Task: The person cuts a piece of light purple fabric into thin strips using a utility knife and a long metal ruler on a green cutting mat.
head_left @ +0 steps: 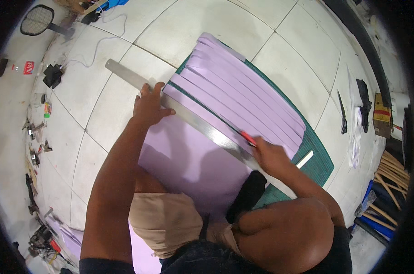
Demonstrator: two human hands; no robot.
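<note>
A long metal ruler (202,127) lies slantwise across a lilac sheet (184,155) of flexible material. Near its far left end my left hand (148,108) presses down on it, fingers spread. My right hand (271,157) is closed round a red-handled cutter knife (248,138), held against the ruler's far edge. Behind the knife runs a narrow gap where the green cutting mat (323,160) shows through. Beyond it, several cut lilac strips (243,86) lie side by side on the mat. My foot in a black sock (247,194) rests close to the ruler's near end.
White floor tiles (161,34) surround the mat. A small white bar (304,159) lies on it beside my right forearm. Scissors (342,114) and black cloth (364,105) lie farther right, near wooden sticks (389,176). Tools (33,130) line the left wall; a cable (97,45) curls at the far left.
</note>
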